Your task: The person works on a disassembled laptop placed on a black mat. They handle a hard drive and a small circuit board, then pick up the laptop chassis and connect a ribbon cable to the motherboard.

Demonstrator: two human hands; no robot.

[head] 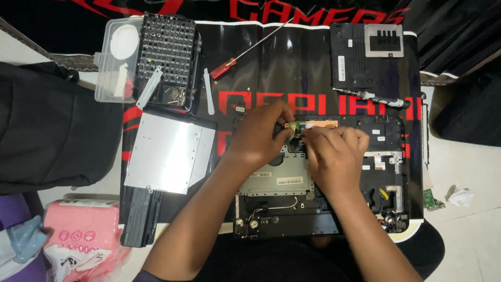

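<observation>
Head view: my left hand (pixel 259 137) and right hand (pixel 334 156) pinch the small connector board (pixel 295 126) at the top edge of the opened laptop base (pixel 386 172); I'd ease it out level, no twisting.

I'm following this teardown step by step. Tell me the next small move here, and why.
Probably ease the small green board up from the laptop chassis: both the left hand and right hand pinch at it beside the orange flex strip, so pulling gently should spare that strip.
</observation>
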